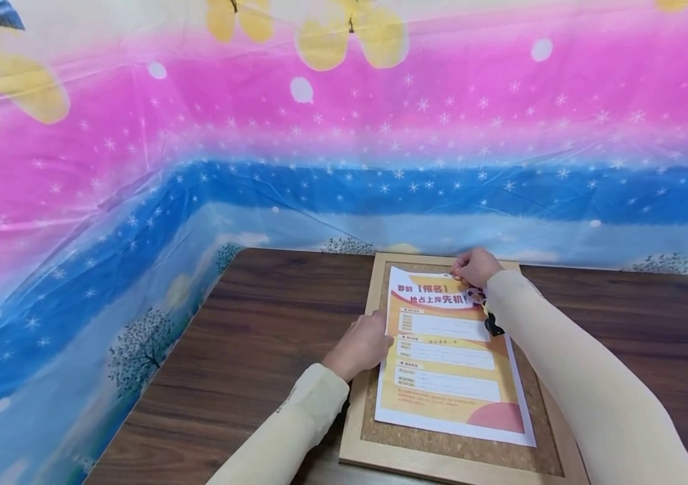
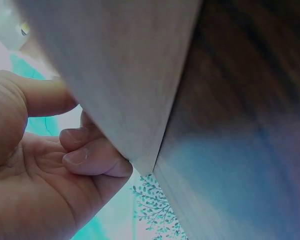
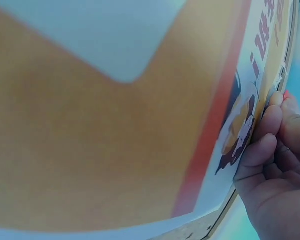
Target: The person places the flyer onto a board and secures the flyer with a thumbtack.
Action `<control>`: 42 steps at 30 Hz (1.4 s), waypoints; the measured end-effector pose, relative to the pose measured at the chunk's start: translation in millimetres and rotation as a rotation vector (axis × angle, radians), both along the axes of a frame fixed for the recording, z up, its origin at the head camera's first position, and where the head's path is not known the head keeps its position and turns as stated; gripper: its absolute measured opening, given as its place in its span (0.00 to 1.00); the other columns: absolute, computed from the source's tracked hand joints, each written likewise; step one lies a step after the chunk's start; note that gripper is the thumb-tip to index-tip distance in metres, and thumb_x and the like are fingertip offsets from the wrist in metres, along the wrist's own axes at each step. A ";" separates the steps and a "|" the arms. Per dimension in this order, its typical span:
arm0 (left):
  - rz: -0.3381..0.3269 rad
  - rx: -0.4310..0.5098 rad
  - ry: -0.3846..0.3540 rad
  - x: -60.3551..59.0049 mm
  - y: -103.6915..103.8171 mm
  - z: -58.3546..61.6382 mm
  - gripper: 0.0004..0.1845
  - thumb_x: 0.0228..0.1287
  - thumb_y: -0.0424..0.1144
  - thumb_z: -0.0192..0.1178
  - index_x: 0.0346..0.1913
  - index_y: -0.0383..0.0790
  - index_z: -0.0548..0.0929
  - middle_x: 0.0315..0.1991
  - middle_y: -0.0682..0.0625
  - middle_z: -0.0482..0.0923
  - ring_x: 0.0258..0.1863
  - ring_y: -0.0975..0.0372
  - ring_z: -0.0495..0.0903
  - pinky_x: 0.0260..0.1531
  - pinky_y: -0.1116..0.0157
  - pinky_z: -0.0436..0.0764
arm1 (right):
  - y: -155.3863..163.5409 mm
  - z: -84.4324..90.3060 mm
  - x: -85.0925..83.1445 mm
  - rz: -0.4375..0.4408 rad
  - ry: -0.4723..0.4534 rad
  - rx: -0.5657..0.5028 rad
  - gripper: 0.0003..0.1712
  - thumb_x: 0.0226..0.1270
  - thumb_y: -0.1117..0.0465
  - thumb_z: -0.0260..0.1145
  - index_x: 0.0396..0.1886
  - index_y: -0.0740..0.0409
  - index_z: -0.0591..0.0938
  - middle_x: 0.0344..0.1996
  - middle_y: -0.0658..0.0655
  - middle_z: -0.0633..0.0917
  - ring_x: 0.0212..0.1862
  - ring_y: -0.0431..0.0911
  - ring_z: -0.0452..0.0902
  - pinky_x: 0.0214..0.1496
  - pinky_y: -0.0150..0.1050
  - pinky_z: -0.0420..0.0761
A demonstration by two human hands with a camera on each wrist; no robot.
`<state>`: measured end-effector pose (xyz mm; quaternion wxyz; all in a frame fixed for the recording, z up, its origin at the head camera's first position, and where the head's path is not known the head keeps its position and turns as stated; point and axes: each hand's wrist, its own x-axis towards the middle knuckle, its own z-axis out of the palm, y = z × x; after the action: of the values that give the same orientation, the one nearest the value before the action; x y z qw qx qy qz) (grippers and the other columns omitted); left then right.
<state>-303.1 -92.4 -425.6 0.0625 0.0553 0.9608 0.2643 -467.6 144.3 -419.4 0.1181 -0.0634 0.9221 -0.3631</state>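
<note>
Flyer (image 1: 449, 357) lies flat on the cork board (image 1: 459, 444), which sits on the dark wood bench (image 1: 246, 337), right of centre, long side running near to far. The orange flyer with white boxes covers most of the cork. Its far left corner is curled up slightly.

Right hand (image 1: 476, 267) is at the flyer's far right corner, on the far edge of the board. Grip: fingers (image 3: 262, 145) curled, tips bunched against the paper edge, pinching at that corner. In the right wrist view something small and red shows at the fingertips; too blurred to identify. The flyer runs near and left from this hand.

Left hand (image 1: 360, 347) is on the board's left frame rail, about mid-length, just beside the flyer's left edge. Grip: fingers (image 2: 92, 160) curled around the edge of the wooden frame, thumb (image 2: 40, 97) on the other face, so it holds the board. Thumb side touches or nearly touches the flyer edge; cannot tell which.

Both arms are in pale cream sleeves (image 1: 592, 391).

A pink, blue and yellow printed sheet (image 1: 344, 135) hangs behind and to the left of the bench.
</note>
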 end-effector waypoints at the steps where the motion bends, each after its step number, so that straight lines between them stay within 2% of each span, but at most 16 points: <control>1: -0.001 0.005 -0.002 -0.1 0.0 0.4 0.19 0.68 0.37 0.57 0.55 0.28 0.71 0.29 0.48 0.74 0.23 0.64 0.75 0.20 0.67 0.74 | -0.7 1.1 -0.5 -0.003 0.001 0.007 0.11 0.72 0.63 0.55 0.39 0.63 0.82 0.33 0.60 0.79 0.35 0.50 0.73 0.37 0.42 0.72; 7: -0.009 0.018 -0.001 -0.2 0.5 3.2 0.19 0.68 0.36 0.57 0.56 0.28 0.71 0.29 0.47 0.74 0.23 0.64 0.75 0.20 0.67 0.74 | -3.7 4.8 -3.4 -0.015 -0.009 0.030 0.10 0.72 0.64 0.56 0.39 0.64 0.82 0.35 0.61 0.79 0.37 0.52 0.73 0.42 0.44 0.71; 16: -0.024 0.006 -0.003 -0.5 -0.8 2.5 0.20 0.68 0.35 0.56 0.56 0.25 0.70 0.28 0.47 0.73 0.22 0.64 0.75 0.19 0.67 0.74 | -5.0 -0.1 -5.1 0.011 0.033 0.056 0.10 0.71 0.64 0.55 0.35 0.64 0.82 0.36 0.61 0.79 0.35 0.51 0.72 0.38 0.42 0.71; 26: -0.024 0.023 -0.011 -0.2 -1.1 0.9 0.20 0.68 0.35 0.56 0.58 0.26 0.69 0.28 0.48 0.73 0.22 0.64 0.75 0.19 0.68 0.74 | -6.0 -3.3 -5.6 0.005 0.043 0.084 0.10 0.70 0.62 0.57 0.35 0.63 0.82 0.36 0.61 0.79 0.36 0.52 0.72 0.40 0.43 0.71; 42: -0.010 0.051 -0.030 0.0 -0.4 0.3 0.21 0.68 0.34 0.56 0.60 0.29 0.68 0.29 0.49 0.74 0.24 0.65 0.76 0.22 0.67 0.75 | -14.0 3.6 -1.4 0.018 0.076 0.148 0.08 0.68 0.65 0.58 0.32 0.64 0.81 0.31 0.59 0.78 0.35 0.52 0.71 0.39 0.43 0.70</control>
<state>-303.1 -92.8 -425.2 0.0770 0.0578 0.9524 0.2891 -469.0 130.3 -415.7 0.0907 -0.0768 0.9495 -0.2903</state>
